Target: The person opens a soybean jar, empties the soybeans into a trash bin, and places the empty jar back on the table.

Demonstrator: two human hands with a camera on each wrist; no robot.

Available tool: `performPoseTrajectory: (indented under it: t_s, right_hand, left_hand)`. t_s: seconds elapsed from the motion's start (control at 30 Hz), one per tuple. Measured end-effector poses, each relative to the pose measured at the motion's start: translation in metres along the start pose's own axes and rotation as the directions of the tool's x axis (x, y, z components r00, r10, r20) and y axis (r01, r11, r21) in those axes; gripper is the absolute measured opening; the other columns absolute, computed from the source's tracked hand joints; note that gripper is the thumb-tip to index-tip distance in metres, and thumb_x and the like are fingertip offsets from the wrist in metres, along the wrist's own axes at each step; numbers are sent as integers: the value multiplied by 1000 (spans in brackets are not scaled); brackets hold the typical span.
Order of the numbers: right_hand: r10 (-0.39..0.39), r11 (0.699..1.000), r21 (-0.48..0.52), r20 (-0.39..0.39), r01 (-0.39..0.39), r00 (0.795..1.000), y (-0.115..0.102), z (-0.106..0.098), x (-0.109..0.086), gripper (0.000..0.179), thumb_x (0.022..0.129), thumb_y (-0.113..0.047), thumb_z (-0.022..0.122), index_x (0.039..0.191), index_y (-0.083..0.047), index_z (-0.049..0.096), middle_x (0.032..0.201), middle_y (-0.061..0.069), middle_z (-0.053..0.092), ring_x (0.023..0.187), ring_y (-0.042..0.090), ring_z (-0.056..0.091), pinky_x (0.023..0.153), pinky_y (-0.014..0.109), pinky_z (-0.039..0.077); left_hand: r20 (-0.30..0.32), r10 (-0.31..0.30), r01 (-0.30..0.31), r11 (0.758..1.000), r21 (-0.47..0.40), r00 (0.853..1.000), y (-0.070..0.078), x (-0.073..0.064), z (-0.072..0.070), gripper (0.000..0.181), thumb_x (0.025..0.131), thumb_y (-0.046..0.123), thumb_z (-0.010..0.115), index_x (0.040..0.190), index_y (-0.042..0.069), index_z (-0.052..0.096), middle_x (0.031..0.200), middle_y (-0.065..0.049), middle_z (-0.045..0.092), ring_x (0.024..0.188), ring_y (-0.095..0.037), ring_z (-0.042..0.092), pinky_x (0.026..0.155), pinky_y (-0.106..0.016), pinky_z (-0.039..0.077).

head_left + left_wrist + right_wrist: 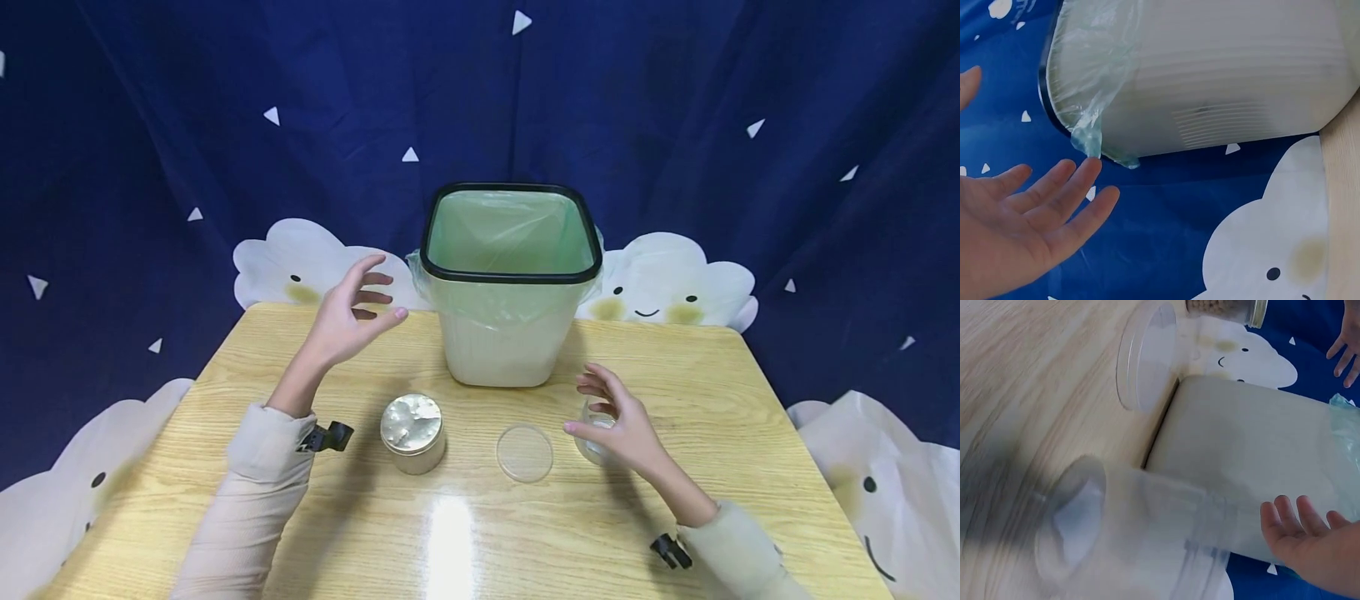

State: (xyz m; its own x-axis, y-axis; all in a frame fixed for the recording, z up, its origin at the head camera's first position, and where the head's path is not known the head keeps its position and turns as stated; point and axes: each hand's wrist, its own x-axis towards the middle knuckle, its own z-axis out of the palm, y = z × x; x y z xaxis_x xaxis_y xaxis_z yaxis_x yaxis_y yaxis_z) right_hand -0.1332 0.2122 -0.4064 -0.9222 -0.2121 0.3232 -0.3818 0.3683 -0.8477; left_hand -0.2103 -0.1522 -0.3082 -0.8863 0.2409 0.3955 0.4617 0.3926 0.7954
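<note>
My left hand (pixel 347 315) is raised to the left of the bin, fingers spread and loosely bent, holding nothing. In the left wrist view its fingertips appear close to the bin liner (pixel 1088 134); contact is unclear. My right hand (pixel 618 421) hovers by a clear plastic jar (pixel 592 450), which it partly hides in the head view. The right wrist view shows that jar (pixel 1147 531) upright and lidless, with a whitish patch at its base and a gap to my fingers. A foil-topped jar (pixel 412 433) of beige pellets stands left of a clear round lid (pixel 524 453).
A pale waste bin (pixel 502 342) with a black rim and green liner stands at the back middle of the wooden table (pixel 630 550). Behind it hangs a dark blue curtain (pixel 337 100) with white triangles and clouds.
</note>
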Motion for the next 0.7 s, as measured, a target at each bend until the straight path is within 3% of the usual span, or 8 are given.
performPoseTrajectory:
  t_s: [0.2, 0.33, 0.57, 0.7]
  right_hand:
    - [0, 1000, 24, 61, -1, 998, 2, 20, 7, 77, 69, -3, 77, 134, -1, 36, 123, 20, 51, 112, 35, 47, 84, 48, 44]
    - [0, 1000, 23, 119, -2, 993, -15, 35, 10, 84, 67, 0, 77, 136, 3, 31, 126, 26, 46, 114, 42, 44, 86, 55, 41]
    - [-15, 1000, 23, 174, 11, 985, -15, 59, 17, 92, 66, -6, 80, 139, 4, 25, 130, 27, 42, 116, 42, 43, 87, 54, 41]
    - [5, 998, 62, 197, -17, 980, -27, 70, 20, 95, 64, -1, 79, 140, 7, 22, 130, 30, 40, 117, 45, 40, 87, 58, 39]
  left_hand:
    - [42, 32, -32, 999, 0, 999, 0, -14, -7, 71, 79, 11, 67, 140, 12, 32, 120, -18, 53, 100, -34, 57, 79, -49, 47]
    - [69, 60, -59, 998, -10, 996, 1, -23, -12, 72, 78, 8, 67, 140, 11, 32, 121, -17, 52, 101, -34, 56, 79, -49, 46]
    - [104, 97, -95, 995, -22, 990, -2, -40, -18, 76, 76, 1, 67, 142, 15, 30, 123, -14, 51, 102, -30, 56, 80, -47, 47]
    - [116, 117, -116, 993, -12, 986, -4, -48, -22, 78, 75, 0, 68, 141, 17, 31, 124, -12, 51, 102, -26, 56, 80, -41, 48]
